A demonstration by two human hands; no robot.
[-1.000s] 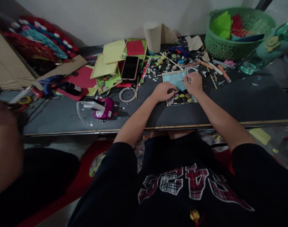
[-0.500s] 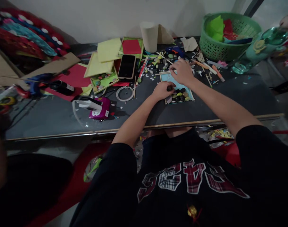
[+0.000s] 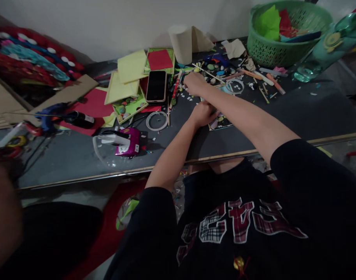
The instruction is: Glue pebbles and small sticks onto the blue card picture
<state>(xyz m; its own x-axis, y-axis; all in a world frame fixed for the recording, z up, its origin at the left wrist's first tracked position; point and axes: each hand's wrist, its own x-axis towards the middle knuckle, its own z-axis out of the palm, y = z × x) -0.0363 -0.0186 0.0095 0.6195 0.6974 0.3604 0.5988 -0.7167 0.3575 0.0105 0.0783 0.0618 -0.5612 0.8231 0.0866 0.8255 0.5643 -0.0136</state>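
Observation:
My left hand [image 3: 203,113] rests curled at the left edge of a small blue board [image 3: 221,121] covered with dark and yellow-green pebbles. Its fingers look closed, and what they hold is hidden. My right hand [image 3: 195,83] reaches across above it to the far left, over loose pebbles and paper bits [image 3: 213,71]. That hand's fingers are bent down onto the scraps, and I cannot see whether they grip anything. A phone [image 3: 156,85] lies just left of the right hand.
Yellow and red paper sheets [image 3: 128,74] lie at the back left. A magenta tool [image 3: 128,141] and a white ring [image 3: 156,120] sit near the table's front. A green basket [image 3: 285,35] stands back right, next to a teal bottle [image 3: 326,46]. Another person's arm [image 3: 2,217] is at my left.
My right hand has left the pebble board and swung leftward across the table toward the scraps by the phone. My left hand stays at the board's edge.

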